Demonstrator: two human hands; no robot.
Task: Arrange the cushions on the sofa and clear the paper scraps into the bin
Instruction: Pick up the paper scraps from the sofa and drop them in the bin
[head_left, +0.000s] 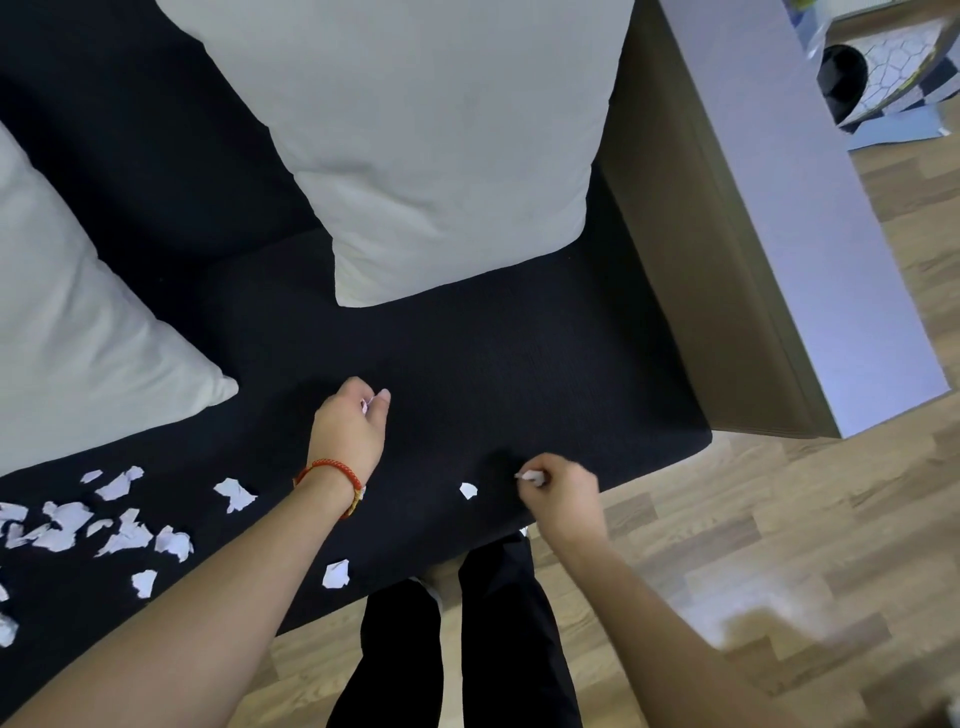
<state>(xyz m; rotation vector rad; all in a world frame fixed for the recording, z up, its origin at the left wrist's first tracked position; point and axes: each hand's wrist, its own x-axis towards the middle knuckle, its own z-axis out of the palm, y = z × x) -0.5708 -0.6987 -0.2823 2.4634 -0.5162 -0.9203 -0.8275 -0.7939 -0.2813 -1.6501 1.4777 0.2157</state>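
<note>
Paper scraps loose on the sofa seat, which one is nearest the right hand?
The small white scrap lying alone just left of the right hand; the others lie farther left.

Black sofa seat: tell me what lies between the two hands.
Head view: only bare black sofa seat between left hand and right hand; one small white paper scrap lies just below.

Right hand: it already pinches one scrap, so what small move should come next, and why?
Probably the right hand, pinching a scrap, should shift slightly left to the loose scrap beside it on the sofa seat: it is the nearest piece.
</note>
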